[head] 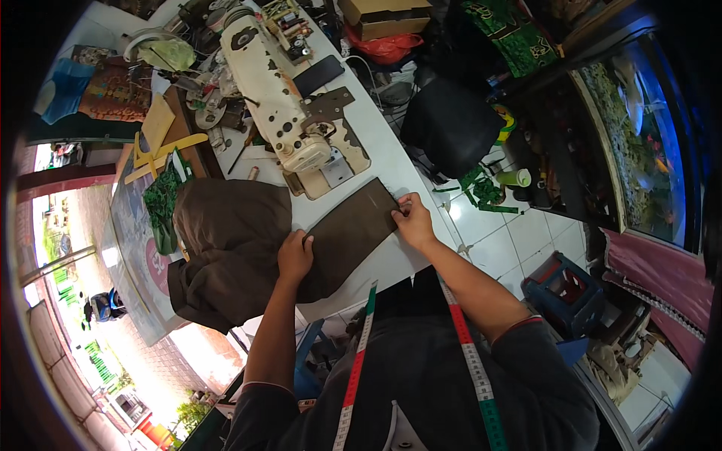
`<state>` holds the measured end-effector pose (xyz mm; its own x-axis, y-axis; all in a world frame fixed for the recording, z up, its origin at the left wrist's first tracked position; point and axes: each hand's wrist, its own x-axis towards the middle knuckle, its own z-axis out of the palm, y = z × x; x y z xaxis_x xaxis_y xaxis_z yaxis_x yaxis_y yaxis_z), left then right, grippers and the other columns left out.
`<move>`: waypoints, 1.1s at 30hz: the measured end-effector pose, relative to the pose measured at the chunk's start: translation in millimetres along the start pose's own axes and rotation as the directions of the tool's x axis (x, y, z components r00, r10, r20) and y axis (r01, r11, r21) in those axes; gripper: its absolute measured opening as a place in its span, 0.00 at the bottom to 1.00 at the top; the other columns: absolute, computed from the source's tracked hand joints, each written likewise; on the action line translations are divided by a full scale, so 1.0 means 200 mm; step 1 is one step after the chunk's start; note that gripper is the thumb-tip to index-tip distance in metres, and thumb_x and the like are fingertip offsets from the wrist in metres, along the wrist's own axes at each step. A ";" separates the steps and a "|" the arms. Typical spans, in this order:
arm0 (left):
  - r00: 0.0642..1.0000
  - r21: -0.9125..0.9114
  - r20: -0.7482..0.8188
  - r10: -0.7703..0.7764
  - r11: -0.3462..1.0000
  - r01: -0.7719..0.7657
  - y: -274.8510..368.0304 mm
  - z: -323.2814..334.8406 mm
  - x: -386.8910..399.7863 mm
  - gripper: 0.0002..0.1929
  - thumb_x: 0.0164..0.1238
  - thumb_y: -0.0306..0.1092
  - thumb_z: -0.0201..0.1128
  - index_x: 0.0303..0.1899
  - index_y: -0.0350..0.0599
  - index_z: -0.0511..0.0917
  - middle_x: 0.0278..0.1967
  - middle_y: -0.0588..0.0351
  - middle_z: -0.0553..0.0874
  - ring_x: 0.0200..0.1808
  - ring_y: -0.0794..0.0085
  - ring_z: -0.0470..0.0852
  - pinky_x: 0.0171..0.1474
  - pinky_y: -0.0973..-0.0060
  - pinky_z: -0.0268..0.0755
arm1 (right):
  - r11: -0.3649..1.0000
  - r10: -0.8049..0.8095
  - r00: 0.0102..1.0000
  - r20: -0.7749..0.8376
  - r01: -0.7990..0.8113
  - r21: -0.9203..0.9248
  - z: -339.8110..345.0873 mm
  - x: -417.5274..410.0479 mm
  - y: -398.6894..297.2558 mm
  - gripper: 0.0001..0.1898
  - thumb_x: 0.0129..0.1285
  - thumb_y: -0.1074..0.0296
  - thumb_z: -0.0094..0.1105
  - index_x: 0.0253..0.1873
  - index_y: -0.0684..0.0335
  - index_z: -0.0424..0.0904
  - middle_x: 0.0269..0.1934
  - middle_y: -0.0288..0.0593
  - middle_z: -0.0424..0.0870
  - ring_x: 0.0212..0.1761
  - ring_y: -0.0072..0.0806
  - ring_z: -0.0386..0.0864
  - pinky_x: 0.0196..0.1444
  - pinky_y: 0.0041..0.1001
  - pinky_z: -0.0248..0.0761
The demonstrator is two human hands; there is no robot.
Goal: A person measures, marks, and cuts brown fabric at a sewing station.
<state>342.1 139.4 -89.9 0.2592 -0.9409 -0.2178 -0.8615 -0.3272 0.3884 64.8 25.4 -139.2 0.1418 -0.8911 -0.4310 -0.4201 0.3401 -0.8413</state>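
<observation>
A dark brown cloth garment (237,225) lies across the white sewing table, bunched at the left and with one flat leg or sleeve (352,234) stretched to the right. My right hand (415,222) pinches the end of this flat part between thumb and fingers. With curled fingers, my left hand (295,258) grips the cloth where the bunched and flat parts meet. A short pale line marks the cloth near its right end. Just beyond the garment stands a worn cream sewing machine (276,96), its metal needle plate (337,167) apart from the cloth.
A dark phone (318,75) and thread spools (293,28) lie beside the machine. A screwdriver (241,152) and a small spool (254,173) are left of it. Yellow rulers (169,147) sit farther left. A tape measure (472,366) hangs from my neck; a blue stool (564,293) stands at right.
</observation>
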 end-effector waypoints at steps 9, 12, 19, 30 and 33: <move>0.998 -0.017 -0.014 -0.064 0.998 0.064 0.05 0.00 -0.01 0.10 0.70 0.36 0.61 0.36 0.39 0.74 0.37 0.43 0.81 0.42 0.42 0.80 0.43 0.52 0.72 | 0.735 0.328 0.943 0.047 -0.287 0.614 0.05 -0.33 0.13 0.12 0.63 0.80 0.59 0.51 0.65 0.70 0.37 0.42 0.81 0.32 0.24 0.78 0.34 0.23 0.74; 0.997 0.014 0.001 -0.079 0.997 0.079 0.04 0.00 0.01 0.10 0.70 0.36 0.61 0.36 0.38 0.74 0.37 0.42 0.81 0.42 0.42 0.81 0.43 0.51 0.72 | 0.583 0.402 0.857 0.322 -0.510 0.632 0.16 -0.38 0.06 0.08 0.68 0.71 0.60 0.48 0.66 0.76 0.31 0.40 0.83 0.27 0.24 0.80 0.27 0.24 0.74; 0.998 -0.002 -0.012 -0.062 0.998 0.062 0.01 -0.02 0.01 0.10 0.70 0.37 0.61 0.37 0.39 0.76 0.37 0.41 0.81 0.42 0.40 0.81 0.43 0.52 0.72 | 0.546 0.515 0.795 0.321 -0.592 0.592 0.25 -0.36 -0.04 0.10 0.69 0.65 0.64 0.43 0.66 0.77 0.27 0.39 0.82 0.22 0.23 0.79 0.23 0.23 0.73; 0.962 -0.008 0.162 -0.218 0.975 0.222 -0.01 -0.06 0.08 0.15 0.64 0.40 0.66 0.39 0.34 0.83 0.41 0.37 0.85 0.46 0.40 0.82 0.48 0.55 0.74 | 0.512 0.516 0.817 0.257 -0.534 0.672 0.27 -0.36 0.00 0.09 0.69 0.66 0.64 0.39 0.63 0.74 0.27 0.39 0.83 0.23 0.22 0.79 0.25 0.23 0.72; 0.960 -0.008 0.151 -0.235 0.971 0.239 0.01 -0.06 0.09 0.15 0.63 0.40 0.67 0.37 0.34 0.83 0.39 0.37 0.85 0.45 0.40 0.83 0.47 0.55 0.75 | 0.521 0.496 0.825 0.270 -0.532 0.667 0.26 -0.36 0.01 0.09 0.69 0.66 0.63 0.41 0.63 0.74 0.27 0.39 0.83 0.24 0.23 0.80 0.25 0.23 0.72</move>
<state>351.0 121.4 -81.6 0.3851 -0.8136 -0.4356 -0.7711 -0.5430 0.3324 100.1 105.7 -127.3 0.1503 -0.4854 -0.8613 0.3036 0.8517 -0.4270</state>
